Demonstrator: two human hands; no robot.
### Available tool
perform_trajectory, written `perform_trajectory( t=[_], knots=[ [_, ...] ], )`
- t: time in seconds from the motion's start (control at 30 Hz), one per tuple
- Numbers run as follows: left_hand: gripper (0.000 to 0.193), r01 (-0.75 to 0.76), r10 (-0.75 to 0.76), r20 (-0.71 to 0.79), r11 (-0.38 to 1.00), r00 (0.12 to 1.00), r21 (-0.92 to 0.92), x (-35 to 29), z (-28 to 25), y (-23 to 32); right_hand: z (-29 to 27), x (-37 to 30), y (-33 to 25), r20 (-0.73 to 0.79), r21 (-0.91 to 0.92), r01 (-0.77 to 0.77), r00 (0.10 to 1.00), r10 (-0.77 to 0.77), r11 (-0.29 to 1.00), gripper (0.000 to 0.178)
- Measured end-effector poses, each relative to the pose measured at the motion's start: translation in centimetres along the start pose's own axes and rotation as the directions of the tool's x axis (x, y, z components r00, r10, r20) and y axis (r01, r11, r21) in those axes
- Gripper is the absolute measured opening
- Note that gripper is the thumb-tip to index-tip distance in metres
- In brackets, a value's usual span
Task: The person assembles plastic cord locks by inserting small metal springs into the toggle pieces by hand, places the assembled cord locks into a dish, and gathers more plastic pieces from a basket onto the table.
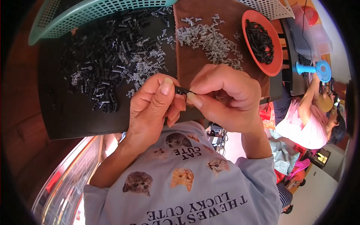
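Observation:
A small black plastic piece with holes in its side is held up between my two hands, just in front of the table edge. My left hand pinches its left end between thumb and fingers. At its other end, the thumb and forefinger of my right hand close on the tip; I cannot make out whether a spring is between them. Beyond my left hand lies a wide heap of black plastic pieces, mixed with small metal springs. A second pile of loose springs spreads on the brown cloth beyond my right hand.
A red bowl holding black pieces stands at the far right on the brown cloth. Green and white plastic baskets line the back. To the right are a blue handheld fan and a person in pink.

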State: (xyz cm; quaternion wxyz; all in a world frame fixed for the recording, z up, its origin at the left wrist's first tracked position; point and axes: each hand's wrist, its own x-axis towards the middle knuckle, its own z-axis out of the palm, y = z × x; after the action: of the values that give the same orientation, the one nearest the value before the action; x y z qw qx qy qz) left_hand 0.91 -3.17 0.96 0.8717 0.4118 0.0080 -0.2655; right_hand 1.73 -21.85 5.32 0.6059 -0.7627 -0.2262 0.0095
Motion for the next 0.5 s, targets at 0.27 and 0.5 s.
perform_trajectory(
  t=[0.27, 0.5],
  knots=[
    [0.030, -0.054, 0.057, -0.019, 0.989, 0.998, 0.137, -0.1, 0.1, -0.1, 0.4, -0.4, -0.2, -0.018, 0.008, -0.063, 0.998, 0.063, 0.998, 0.015],
    [0.027, -0.209, 0.199, 0.065, 0.947, 0.978, 0.243, -0.2, -0.2, -0.3, 1.9, -0.6, 0.0, -0.141, 0.110, -0.026, 0.989, 0.041, 0.994, 0.011]
  ],
)
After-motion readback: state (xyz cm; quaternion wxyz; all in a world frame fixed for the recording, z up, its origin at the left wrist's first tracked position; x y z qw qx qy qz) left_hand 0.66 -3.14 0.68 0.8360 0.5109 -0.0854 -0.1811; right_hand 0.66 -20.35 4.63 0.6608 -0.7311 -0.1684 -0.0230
